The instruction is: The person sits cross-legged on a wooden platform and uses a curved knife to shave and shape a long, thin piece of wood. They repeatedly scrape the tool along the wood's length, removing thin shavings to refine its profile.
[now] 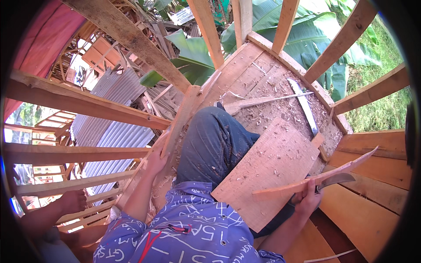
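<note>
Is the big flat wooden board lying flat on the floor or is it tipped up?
Tipped. The wooden board leans on the person's lap, its far corner resting near the long blade on the shavings-covered floor.

You've got bright daylight from the upper right, so the leaves (pixel 315 26) and grass (pixel 377 87) look a bit blown out. Soft shade sits over the floor (pixel 263 83) and board (pixel 267 171). Heavy fisheye bends the beams (pixel 83 105), black vignette rings the corners, and edges go soft.
</note>
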Available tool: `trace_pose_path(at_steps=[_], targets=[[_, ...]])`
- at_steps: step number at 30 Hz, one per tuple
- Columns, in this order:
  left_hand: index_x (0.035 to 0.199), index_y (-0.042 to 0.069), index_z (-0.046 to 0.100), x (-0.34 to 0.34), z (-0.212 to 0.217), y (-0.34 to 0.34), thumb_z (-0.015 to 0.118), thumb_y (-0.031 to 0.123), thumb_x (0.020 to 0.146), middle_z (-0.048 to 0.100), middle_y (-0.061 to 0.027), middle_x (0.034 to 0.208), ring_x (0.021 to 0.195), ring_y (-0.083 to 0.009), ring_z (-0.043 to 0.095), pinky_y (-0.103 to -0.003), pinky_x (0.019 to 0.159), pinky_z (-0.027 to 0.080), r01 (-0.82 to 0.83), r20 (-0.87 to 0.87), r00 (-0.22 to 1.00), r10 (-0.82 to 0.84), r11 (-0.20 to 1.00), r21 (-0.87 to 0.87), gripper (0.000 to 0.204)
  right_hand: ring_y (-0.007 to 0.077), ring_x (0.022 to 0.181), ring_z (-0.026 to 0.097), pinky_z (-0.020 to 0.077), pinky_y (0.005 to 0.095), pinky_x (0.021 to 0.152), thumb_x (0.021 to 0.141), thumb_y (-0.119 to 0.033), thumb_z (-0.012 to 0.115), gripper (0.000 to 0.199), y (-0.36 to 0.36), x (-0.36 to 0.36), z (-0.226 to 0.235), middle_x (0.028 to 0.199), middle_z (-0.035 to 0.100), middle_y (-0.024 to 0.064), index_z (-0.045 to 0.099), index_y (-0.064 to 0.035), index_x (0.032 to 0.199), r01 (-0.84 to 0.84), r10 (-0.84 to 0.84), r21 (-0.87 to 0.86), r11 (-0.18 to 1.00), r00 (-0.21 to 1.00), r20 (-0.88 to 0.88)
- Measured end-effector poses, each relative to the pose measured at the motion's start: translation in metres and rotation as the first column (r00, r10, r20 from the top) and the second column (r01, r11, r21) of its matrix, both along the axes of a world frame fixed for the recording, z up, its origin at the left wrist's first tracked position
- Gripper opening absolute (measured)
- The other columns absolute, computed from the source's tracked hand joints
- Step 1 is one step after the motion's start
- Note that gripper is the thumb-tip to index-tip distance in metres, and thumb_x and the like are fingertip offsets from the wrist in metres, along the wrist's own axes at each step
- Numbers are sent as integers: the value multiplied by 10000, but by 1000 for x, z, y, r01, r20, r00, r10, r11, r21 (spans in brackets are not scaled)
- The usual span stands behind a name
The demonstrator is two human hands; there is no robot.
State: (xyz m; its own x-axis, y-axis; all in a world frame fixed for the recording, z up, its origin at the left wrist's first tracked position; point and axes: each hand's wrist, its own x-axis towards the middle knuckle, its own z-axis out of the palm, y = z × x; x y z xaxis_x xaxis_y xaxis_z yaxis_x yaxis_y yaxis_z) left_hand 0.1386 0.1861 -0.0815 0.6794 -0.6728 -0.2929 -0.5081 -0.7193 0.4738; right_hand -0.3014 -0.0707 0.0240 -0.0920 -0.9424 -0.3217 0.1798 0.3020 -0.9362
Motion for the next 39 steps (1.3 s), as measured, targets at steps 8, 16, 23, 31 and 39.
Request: trace_pose_path(at_steps=[8,16,23,31,39], targets=[[1226,25,558,17,-2,-21,647,270,810,648,-246,1015,974,-402,618,-425,839,488,-29,88,996,29,1000,2,491,24,419,335,260,197,343,907,-158,620,160,-4,1,-7,584,415,-48,491,-72,872,-17,13,47,999,996,83],[1226,33,559,3,18,-49,633,237,806,641,-237,1054,991,-403,610,-424,836,492,-19,31,999,16,995,97,473,46,397,345,270,207,332,909,-228,627,212,-27,-2,-30,558,387,-47,461,-101,877,36,-77,175,984,969,236],[1251,24,527,1,8,-44,586,180,833,639,-276,958,944,-440,602,-469,800,487,116,185,976,-116,993,7,449,64,371,362,302,217,324,909,-222,623,209,-28,1,-30,525,382,-38,457,-96,897,-64,16,171,983,963,267],[1206,14,498,-3,7,-49,578,166,836,635,-265,1000,966,-425,606,-464,815,483,240,154,953,-261,961,141,407,67,376,377,304,222,341,914,-225,618,207,-43,8,-14,512,380,-43,495,-76,838,-108,47,218,970,962,267],[1280,29,472,-26,53,-81,636,129,790,611,-197,1158,1084,-354,591,-407,916,462,365,-171,928,-332,901,233,526,87,380,368,320,246,376,929,-209,581,225,-57,40,15,506,363,-18,451,-92,786,-354,317,74,932,898,307]])
